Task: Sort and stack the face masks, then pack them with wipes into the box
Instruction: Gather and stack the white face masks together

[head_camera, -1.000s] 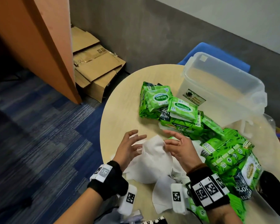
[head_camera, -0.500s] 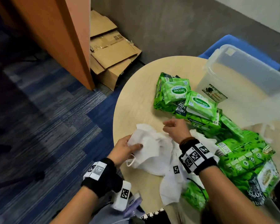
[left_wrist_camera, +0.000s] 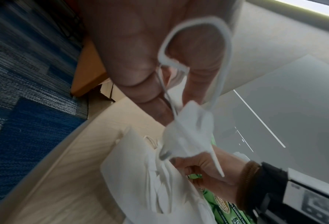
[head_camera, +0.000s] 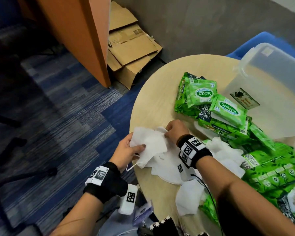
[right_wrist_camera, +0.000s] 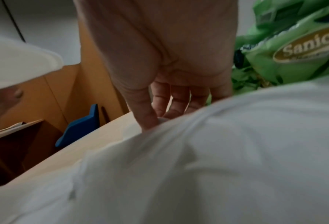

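Note:
A white face mask point(head_camera: 150, 143) is lifted just above the round wooden table point(head_camera: 153, 99), near its left edge. My left hand point(head_camera: 126, 150) grips its left side, thumb on top; the ear loop point(left_wrist_camera: 194, 50) hangs across my palm. My right hand point(head_camera: 175, 130) pinches white mask fabric point(right_wrist_camera: 198, 151) at the far right corner. More white masks point(head_camera: 169, 166) lie heaped under and behind my right wrist. Green wipes packs point(head_camera: 201, 96) spread across the table's right half. The clear plastic box point(head_camera: 269, 72) stands at the back right.
A flattened cardboard pile point(head_camera: 131, 48) lies on the floor beyond the table, beside an orange panel point(head_camera: 78, 34). Blue carpet point(head_camera: 49, 116) runs left of the table edge. A blue lid or chair point(head_camera: 255, 43) shows behind the box.
Both hands were resting on the mask pile; now the left hand holds one mask by its side, lifted toward the left edge, and the right hand pinches its far corner. The head view swung left.

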Demonstrator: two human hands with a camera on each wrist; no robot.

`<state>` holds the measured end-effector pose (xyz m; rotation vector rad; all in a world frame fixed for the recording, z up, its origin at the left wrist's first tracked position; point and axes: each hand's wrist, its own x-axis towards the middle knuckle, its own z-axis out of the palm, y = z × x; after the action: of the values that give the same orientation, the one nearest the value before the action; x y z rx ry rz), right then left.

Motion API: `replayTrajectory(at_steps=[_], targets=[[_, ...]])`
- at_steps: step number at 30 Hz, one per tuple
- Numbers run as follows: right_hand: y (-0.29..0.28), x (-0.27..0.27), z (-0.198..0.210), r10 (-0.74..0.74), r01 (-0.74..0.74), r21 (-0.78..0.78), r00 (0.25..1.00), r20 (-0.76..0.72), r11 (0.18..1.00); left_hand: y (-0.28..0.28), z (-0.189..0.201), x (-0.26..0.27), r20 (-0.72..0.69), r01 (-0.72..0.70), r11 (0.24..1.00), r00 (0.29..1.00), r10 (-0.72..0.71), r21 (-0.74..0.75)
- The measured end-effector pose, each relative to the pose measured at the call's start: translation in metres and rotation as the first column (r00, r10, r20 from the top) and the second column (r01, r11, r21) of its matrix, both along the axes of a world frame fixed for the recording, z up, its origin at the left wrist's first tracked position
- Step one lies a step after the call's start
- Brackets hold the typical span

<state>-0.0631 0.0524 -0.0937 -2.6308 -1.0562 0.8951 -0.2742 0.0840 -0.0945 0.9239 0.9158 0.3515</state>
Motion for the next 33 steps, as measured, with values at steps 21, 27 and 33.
replayTrajectory(at_steps=[21, 27, 33], targets=[[-0.140, 0.037, 0.141, -0.550, 0.620, 0.759, 0.712, -0.437, 0.199, -0.005, 0.081, 0.088, 0.241, -0.044, 0.969, 0.970, -0.016, 0.241], [-0.159, 0.013, 0.166, -0.530, 0.718, 0.696, 0.594, -0.605, 0.010, -0.041, 0.137, 0.123, 0.430, -0.054, 0.917, 0.893, -0.133, 0.396], [-0.152, -0.012, 0.173, -0.398, 0.889, 0.456, 0.403, -0.824, -0.044, -0.076, 0.157, 0.150, 0.492, -0.166, 0.695, 0.817, -0.301, 0.700]])
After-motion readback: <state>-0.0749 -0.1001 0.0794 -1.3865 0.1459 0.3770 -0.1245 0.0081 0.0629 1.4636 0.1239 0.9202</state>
